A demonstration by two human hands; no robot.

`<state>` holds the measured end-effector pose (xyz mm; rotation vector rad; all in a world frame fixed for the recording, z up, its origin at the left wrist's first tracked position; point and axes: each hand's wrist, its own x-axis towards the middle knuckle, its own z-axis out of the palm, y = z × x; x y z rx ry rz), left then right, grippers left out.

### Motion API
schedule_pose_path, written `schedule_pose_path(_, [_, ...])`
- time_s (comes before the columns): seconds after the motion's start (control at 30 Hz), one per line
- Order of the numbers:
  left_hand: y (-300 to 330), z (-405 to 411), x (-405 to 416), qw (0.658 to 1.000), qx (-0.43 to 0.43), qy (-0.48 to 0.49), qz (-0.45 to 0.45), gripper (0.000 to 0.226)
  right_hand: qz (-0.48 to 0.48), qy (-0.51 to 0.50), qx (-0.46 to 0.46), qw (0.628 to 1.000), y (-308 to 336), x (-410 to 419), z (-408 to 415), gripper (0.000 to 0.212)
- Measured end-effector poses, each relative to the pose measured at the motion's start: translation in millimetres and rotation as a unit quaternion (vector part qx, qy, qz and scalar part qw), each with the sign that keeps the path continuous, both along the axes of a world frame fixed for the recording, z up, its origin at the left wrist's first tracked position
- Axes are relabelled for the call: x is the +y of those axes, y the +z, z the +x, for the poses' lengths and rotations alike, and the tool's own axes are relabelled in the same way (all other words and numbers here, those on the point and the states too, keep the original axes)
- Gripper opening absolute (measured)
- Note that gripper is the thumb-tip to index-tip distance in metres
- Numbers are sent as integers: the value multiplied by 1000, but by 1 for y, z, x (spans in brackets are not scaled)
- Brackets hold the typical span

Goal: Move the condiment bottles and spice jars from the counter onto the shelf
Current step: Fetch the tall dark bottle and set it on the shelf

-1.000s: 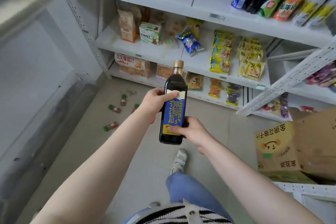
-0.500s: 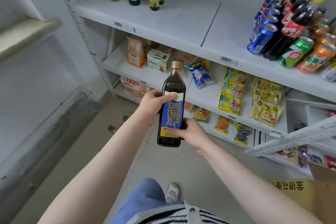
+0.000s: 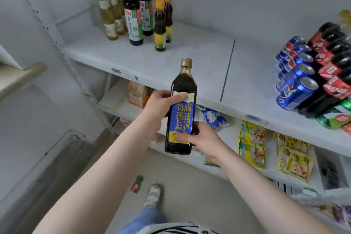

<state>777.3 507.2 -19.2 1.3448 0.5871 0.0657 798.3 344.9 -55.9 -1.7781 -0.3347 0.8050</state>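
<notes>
Two bare hands hold a dark bottle (image 3: 181,108) with a blue label and gold cap upright in mid-air, in front of a white shelf (image 3: 190,62). The left hand (image 3: 161,104) wraps its shoulder, thumb across the label; the right hand (image 3: 201,137) grips near its base. Other bottles (image 3: 136,11) stand at the shelf's back left, cans (image 3: 296,74) at right. A small jar (image 3: 136,184) lies on the floor

I'm seeing a dark brown glass bottle (image 3: 180,108) wearing a blue-and-yellow label and gold cap, against the white metal shelf (image 3: 190,59); blue cans (image 3: 296,89) gleaming.
</notes>
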Motion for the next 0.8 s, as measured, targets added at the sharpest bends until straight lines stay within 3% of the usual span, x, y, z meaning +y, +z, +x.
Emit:
schedule_pose_path(0.1, [18, 51, 34, 1000, -19, -24, 9, 26, -3, -13, -35, 999, 14, 34, 45, 29])
schedule_pose_path(0.37, [49, 169, 90, 992, -89, -69, 65, 31, 20, -79, -84, 993, 32, 93, 159, 47])
schedule_pose_path(0.43, [48, 195, 99, 989, -97, -73, 82, 25, 19, -86, -91, 992, 31, 103, 188, 42])
schedule_pose_path(0.57, [47, 235, 115, 979, -115, -77, 150, 12, 23, -108, -104, 988, 27, 124, 234, 40])
schedule_pose_path(0.8, [44, 278, 141, 956, -113, -51, 268, 11, -5, -136, -164, 977, 7, 156, 299, 45])
